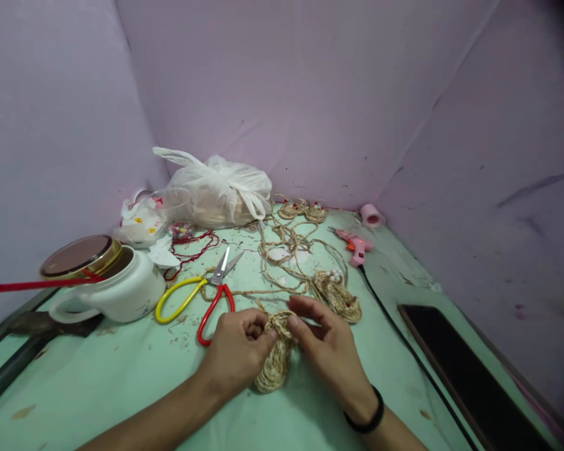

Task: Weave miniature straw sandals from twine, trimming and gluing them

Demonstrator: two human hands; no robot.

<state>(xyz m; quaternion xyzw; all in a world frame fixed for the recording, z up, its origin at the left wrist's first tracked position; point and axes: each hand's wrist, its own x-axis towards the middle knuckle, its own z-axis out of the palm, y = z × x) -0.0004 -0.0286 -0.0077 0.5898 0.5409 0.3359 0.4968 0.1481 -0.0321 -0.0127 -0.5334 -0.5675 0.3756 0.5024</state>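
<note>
A small braided slipper (275, 366) of straw-coloured rope lies near the front middle of the table, its rounded end toward me. My left hand (242, 351) pinches its upper left side between thumb and fingers. From the right, my right hand (326, 341) closes thumb and forefinger on the upper right edge. A second rope slipper (338, 297) with white beads lies just beyond my right hand. Loose twisted rope (282, 288) winds across the table behind both hands. Scissors (219, 282) with one yellow and one red handle lie partly open beyond my left hand.
A pink glue gun (356, 244) with a black cord and a dark phone (465, 376) lie right. Left are a white mug (136, 291) under a gold-rimmed lid and a hammer (32, 338). A tied plastic bag (220, 194) and small rope slippers (316, 213) sit at the back.
</note>
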